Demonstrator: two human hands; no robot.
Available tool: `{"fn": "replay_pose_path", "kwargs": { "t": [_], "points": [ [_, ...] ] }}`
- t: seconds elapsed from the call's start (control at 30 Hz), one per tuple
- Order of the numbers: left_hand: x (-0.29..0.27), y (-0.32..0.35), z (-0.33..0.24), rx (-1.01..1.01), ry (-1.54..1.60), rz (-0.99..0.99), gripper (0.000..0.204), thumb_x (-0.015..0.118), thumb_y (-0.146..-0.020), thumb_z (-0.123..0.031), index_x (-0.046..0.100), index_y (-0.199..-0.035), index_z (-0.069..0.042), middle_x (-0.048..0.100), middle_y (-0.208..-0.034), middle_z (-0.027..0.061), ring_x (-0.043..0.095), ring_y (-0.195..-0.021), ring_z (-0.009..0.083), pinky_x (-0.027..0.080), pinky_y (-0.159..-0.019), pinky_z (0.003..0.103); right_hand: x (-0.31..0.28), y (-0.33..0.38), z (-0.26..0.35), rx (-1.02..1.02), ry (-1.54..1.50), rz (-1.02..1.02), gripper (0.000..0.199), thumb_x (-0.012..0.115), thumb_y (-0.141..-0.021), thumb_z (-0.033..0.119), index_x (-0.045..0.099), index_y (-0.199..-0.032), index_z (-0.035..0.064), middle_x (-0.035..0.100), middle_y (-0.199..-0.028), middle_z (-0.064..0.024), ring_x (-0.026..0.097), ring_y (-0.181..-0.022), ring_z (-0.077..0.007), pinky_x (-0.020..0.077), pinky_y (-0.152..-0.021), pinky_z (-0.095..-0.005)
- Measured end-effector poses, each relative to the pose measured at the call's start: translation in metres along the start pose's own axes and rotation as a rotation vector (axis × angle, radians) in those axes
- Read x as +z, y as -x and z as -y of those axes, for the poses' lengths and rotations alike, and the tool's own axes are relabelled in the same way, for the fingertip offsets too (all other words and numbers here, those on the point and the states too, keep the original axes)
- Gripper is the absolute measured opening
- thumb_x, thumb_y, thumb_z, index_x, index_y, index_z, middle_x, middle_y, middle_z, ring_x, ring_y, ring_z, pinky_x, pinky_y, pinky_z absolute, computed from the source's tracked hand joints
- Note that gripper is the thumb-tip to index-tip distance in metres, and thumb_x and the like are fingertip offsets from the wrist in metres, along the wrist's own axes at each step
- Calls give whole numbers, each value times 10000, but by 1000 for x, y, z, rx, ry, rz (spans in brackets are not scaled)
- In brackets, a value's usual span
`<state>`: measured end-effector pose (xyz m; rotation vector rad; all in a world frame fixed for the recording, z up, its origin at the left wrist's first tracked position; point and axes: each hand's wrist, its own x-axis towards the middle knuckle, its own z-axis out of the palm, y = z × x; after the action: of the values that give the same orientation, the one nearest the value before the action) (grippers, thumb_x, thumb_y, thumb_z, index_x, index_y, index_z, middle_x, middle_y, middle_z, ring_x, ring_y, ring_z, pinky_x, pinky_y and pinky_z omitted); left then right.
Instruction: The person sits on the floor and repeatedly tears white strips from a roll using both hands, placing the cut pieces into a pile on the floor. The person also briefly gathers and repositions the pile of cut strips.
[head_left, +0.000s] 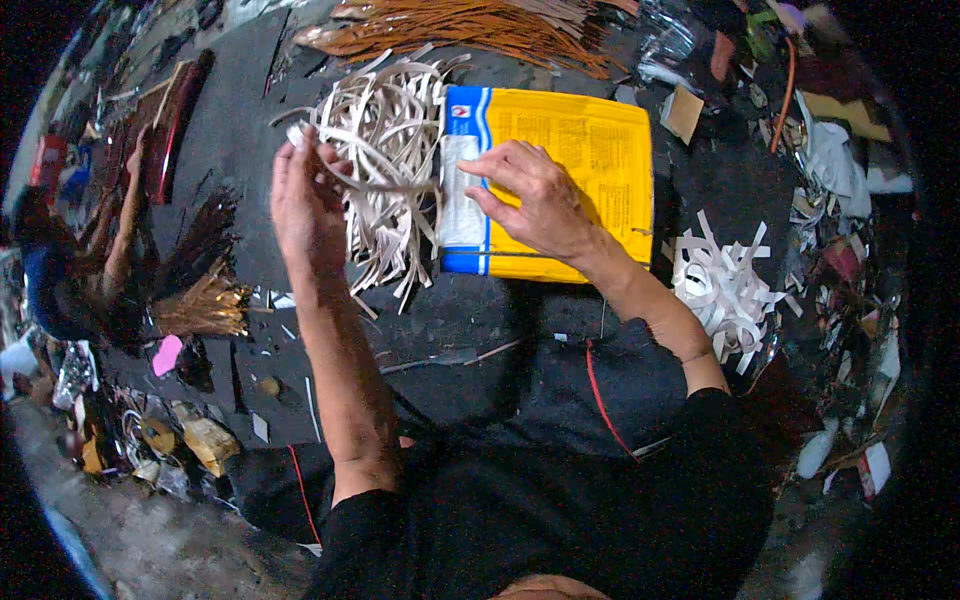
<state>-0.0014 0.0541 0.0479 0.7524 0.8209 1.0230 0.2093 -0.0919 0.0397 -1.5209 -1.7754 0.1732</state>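
A loose heap of long white strips lies in front of me, left of a flat yellow panel with a blue band and a white patch along its left side. My left hand is at the heap's left edge, its fingers curled around a white strip that runs rightward across the heap. Something white shows at its fingertips. Over the panel's left part is my right hand, thumb and forefinger apart, with nothing visible between them. The strip's right end comes close to these fingertips.
Brown strips are spread at the far side. A smaller pile of white strips lies to the right, near my right elbow. Mixed scraps line the right side. Another person's arm reaches in at the left beside bundled brown strips.
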Motion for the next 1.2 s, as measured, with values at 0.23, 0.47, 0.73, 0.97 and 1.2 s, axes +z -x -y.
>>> {"fn": "replay_pose_path", "kwargs": {
  "t": [0.23, 0.47, 0.73, 0.97, 1.2],
  "points": [
    [41, -7, 5, 165, -487, 118, 314, 528, -973, -245, 591, -1171, -9, 502, -708, -35, 432, -603, 44, 355, -528, 207, -42, 1, 0, -33, -199, -110, 180, 698, -813, 161, 675, -971, 79, 627, -869, -90, 619, -868, -271, 487, -778, -385],
    [-40, -5, 90, -9, -1243, 123, 452, 583, -915, -296, 546, -1204, 49, 639, -1078, 193, 615, -931, 206, 464, -835, 304, -100, 18, -32, -19, -255, -126, 197, 704, -808, 131, 675, -991, 64, 628, -880, -93, 623, -853, -259, 501, -754, -367],
    [43, 10, 87, -82, -790, 93, 484, 508, -966, -332, 480, -1325, -8, 524, -1287, 135, 495, -1198, 247, 412, -975, 365, -142, 114, -90, 485, -194, -385, 173, 603, -904, 133, 664, -998, 0, 665, -900, -79, 627, -831, -150, 484, -742, -272],
    [0, 6, 123, 222, -903, 367, 529, 543, -942, -301, 403, -1372, -28, 540, -1248, 93, 509, -1126, 182, 391, -958, 326, -75, 207, -65, 922, -201, -76, 679, 536, -909, 517, 452, -1329, -10, 468, -1358, -194, 421, -1282, -292, 339, -1042, -354],
    [31, 10, 119, 190, -863, 319, 512, 518, -957, -347, 449, -1333, -7, 565, -1199, 110, 534, -1063, 197, 402, -921, 309, -69, 223, -85, 873, -396, -158, 775, 512, -873, 615, 488, -1308, -26, 495, -1332, -233, 460, -1255, -335, 345, -1063, -384]
  ]
}}
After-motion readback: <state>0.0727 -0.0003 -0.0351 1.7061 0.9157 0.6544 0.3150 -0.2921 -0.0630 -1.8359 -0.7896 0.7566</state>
